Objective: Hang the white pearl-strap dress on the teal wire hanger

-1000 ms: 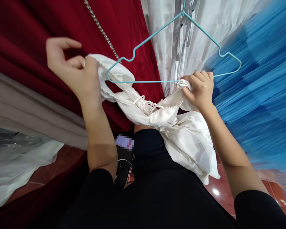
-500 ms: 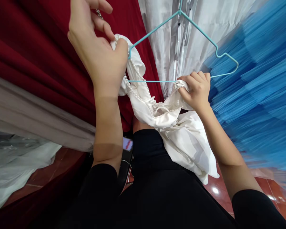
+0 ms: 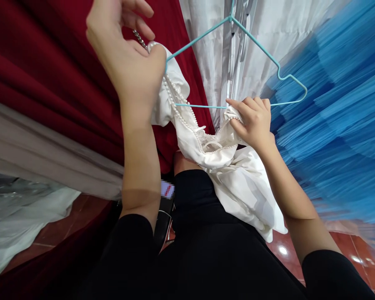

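Compared with the earliest frame, the left hand (image 3: 126, 62) has come up and inward, carrying the nearer sleeve of the white garment (image 3: 246, 187) to the left end of the blue hanger (image 3: 198, 39), while the right hand (image 3: 253, 121) and the hanger have drifted only slightly left. Between thumb and a finger the left hand seems to pinch the sleeve's top edge, the other fingers lifted and loosely spread; the exact contact is hidden behind the thumb. On the other side, the right thumb presses bunched cloth toward curled fingers, which lie over the hanger's bottom bar. Between the hands the garment sags in a beaded neckline (image 3: 203, 151), and the rest spills over beside the leg (image 3: 193, 191). Good handling here, I judge, means keeping the right grip steady as an anchor, pinching cloth rather than pulling on the beads, and guiding the sleeve along the hanger's slope so that the notch does not snag; the left corner is covered, so I cannot tell whether it sits inside the sleeve. As for room, the hanger's top runs out of view past the metal posts (image 3: 233, 75), the chain (image 3: 139, 37) shows just behind the left fingers, and blue tulle (image 3: 340, 125) crowds the right end. Most free space seems to lie in the hanger's own opening, above the bar.
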The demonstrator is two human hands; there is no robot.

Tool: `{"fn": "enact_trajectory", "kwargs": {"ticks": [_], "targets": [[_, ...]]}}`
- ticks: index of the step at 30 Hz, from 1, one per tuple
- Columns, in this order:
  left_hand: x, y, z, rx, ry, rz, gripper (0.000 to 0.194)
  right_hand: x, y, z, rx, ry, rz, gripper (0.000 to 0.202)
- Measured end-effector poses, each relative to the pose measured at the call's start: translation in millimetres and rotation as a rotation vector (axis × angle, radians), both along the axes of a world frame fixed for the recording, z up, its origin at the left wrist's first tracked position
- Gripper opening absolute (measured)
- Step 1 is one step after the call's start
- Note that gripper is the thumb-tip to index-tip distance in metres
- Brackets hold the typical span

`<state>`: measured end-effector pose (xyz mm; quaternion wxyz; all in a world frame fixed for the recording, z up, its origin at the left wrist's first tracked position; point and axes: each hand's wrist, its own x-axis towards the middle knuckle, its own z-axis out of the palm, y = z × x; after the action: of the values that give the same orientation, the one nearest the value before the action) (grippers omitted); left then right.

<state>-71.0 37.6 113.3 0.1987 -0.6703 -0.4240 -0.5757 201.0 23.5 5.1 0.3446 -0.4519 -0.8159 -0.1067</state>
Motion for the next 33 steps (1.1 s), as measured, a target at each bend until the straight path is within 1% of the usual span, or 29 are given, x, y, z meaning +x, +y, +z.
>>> {"fn": "enact_trajectory", "kwargs": {"ticks": [1, 3, 4, 5, 6, 7, 8, 9, 11, 12, 13, 14, 15, 17, 19, 20, 23, 25, 26, 28, 29, 31, 33], "targets": [[2.5, -0.3, 0.7, -0.050, -0.073, -0.097, 0.038, 1.7, 0.1, -0.5, 0.005, -0.003, -0.005, 0.042], [5.4, -2.9, 1.9, -0.101, -0.196, -0.355, 0.040, 5.4, 0.8, -1.6, 0.018, -0.007, -0.030, 0.038], [7.2, -5.4, 2.1, -0.061, -0.229, -0.466, 0.041, 7.2, 1.5, -1.9, 0.024, -0.011, -0.044, 0.037], [10.1, -8.6, 1.7, -0.010, -0.235, -0.538, 0.041, 8.8, 2.2, -2.1, 0.032, -0.016, -0.056, 0.036], [14.7, -12.3, 0.1, 0.044, -0.235, -0.565, 0.040, 10.0, 2.9, -2.0, 0.039, -0.019, -0.066, 0.035], [21.1, -16.1, -3.2, 0.078, -0.223, -0.561, 0.038, 10.8, 3.7, -1.9, 0.045, -0.020, -0.072, 0.035], [29.2, -19.8, -8.4, 0.061, -0.200, -0.548, 0.036, 11.1, 4.3, -1.8, 0.049, -0.019, -0.077, 0.035], [38.8, -23.1, -15.9, -0.018, -0.165, -0.535, 0.036, 11.0, 4.9, -1.7, 0.050, -0.017, -0.079, 0.035], [59.7, -27.7, -36.9, -0.291, -0.032, -0.484, 0.034, 10.3, 5.6, -1.9, 0.047, -0.010, -0.087, 0.035], [69.5, -28.8, -49.3, -0.434, 0.070, -0.417, 0.033, 10.1, 5.9, -2.3, 0.044, -0.009, -0.089, 0.036], [78.1, -29.2, -61.9, -0.542, 0.179, -0.340, 0.031, 10.1, 6.0, -2.9, 0.040, -0.008, -0.086, 0.036], [85.1, -29.0, -73.5, -0.597, 0.265, -0.266, 0.032, 10.7, 5.9, -3.9, 0.036, -0.008, -0.074, 0.036], [90.1, -28.4, -83.4, -0.615, 0.332, -0.197, 0.034, 12.0, 5.7, -5.1, 0.040, -0.002, -0.049, 0.036], [94.5, -27.1, -95.7, -0.584, 0.377, -0.127, 0.039, 17.8, 4.9, -8.4, 0.094, 0.038, 0.013, 0.036], [93.3, -26.6, -97.5, -0.567, 0.360, -0.123, 0.041, 30.0, 4.2, -12.3, 0.235, 0.148, 0.020, 0.038], [91.4, -26.8, -95.6, -0.571, 0.349, -0.134, 0.041, 39.2, 4.5, -14.0, 0.335, 0.234, -0.011, 0.039], [84.4, -29.4, -86.0, -0.604, 0.343, -0.148, 0.040, 79.3, 10.5, -13.9, 0.615, 0.525, -0.173, 0.032], [80.7, -32.4, -80.7, -0.626, 0.351, -0.138, 0.041, 110.5, 18.2, -6.3, 0.724, 0.642, -0.252, 0.022], [79.4, -34.0, -78.8, -0.635, 0.355, -0.136, 0.041, 124.4, 22.4, 0.4, 0.704, 0.650, -0.280, 0.021], [78.1, -37.2, -76.4, -0.647, 0.361, -0.142, 0.042, 143.4, 29.6, 19.1, 0.719, 0.625, -0.246, 0.023], [77.9, -38.6, -75.8, -0.650, 0.364, -0.144, 0.042, 147.4, 32.6, 30.3, 0.717, 0.588, -0.219, 0.024], [78.3, -40.9, -75.5, -0.647, 0.372, -0.139, 0.043, 144.3, 37.4, 52.9, 0.691, 0.477, -0.174, 0.026], [79.2, -42.6, -75.7, -0.648, 0.384, -0.122, 0.043, 131.4, 41.0, 72.3, 0.625, 0.355, -0.180, 0.022]]}}
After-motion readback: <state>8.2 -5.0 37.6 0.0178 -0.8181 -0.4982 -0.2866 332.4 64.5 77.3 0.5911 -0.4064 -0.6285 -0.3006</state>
